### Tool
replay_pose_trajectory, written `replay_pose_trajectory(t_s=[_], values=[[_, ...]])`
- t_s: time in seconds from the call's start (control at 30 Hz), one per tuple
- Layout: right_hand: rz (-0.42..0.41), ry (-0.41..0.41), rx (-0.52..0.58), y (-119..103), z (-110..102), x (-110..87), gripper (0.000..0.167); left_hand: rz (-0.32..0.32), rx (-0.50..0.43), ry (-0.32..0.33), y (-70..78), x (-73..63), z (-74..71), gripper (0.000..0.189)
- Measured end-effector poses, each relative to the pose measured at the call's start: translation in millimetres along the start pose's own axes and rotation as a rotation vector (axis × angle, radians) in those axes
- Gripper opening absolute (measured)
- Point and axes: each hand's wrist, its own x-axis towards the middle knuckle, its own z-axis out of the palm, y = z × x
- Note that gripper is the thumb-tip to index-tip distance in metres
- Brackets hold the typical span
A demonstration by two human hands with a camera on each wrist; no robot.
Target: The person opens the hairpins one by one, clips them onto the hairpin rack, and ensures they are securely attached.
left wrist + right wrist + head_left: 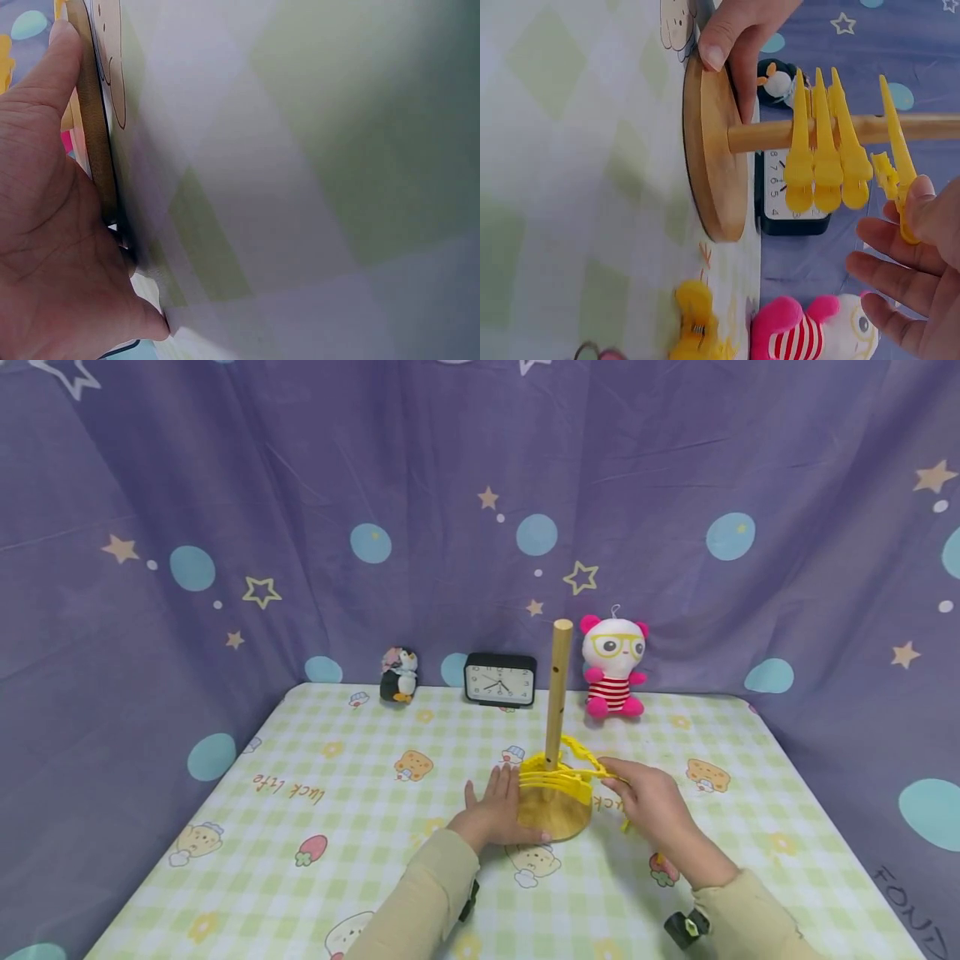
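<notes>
A wooden stand has a round base point(555, 818) and an upright pole point(557, 693) with small holes. Several yellow plastic clips point(826, 169), tapering to points, sit side by side around the pole above the base. My left hand point(495, 810) lies against the base's left rim, thumb along the near edge and fingers extended; in the left wrist view its thumb follows the rim. At the pole's right, my right hand point(648, 797) pinches another yellow clip point(901, 142) between thumb and forefinger, its tapered end beside the pole in the right wrist view.
A loose yellow clip point(696, 322) lies on the checked tablecloth to the right of the base. Behind the stand are a penguin plush point(399, 675), a black desk clock point(500, 680) and a pink-and-white panda plush point(613, 668), before a purple curtain point(450, 460).
</notes>
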Motion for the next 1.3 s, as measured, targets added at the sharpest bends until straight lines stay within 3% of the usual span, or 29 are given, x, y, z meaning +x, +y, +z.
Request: replay_pose_trajectory(t_s=[0.23,0.63,0.77,1.03,1.3], values=[[-0.044,-0.005,-0.038,-8.1,9.7,12.7,0.03,0.003,0.006,0.0,1.2,1.1,0.9,0.126],[-0.006,-0.163,0.033,-13.6,16.8,20.8,0.031,-0.003,0.009,-0.014,5.7,-1.0,-0.6,0.124],[-0.005,-0.195,0.092,-12.3,14.2,17.5,0.035,-0.004,0.01,-0.012,5.2,0.4,-0.6,0.125],[0.042,-0.222,0.163,-0.1,2.4,0.7,0.063,0.002,0.01,-0.02,2.7,1.2,0.3,0.125],[0.131,-0.218,0.108,22.8,-18.9,-23.1,0.056,0.001,0.005,-0.014,1.7,-0.1,-1.2,0.126]])
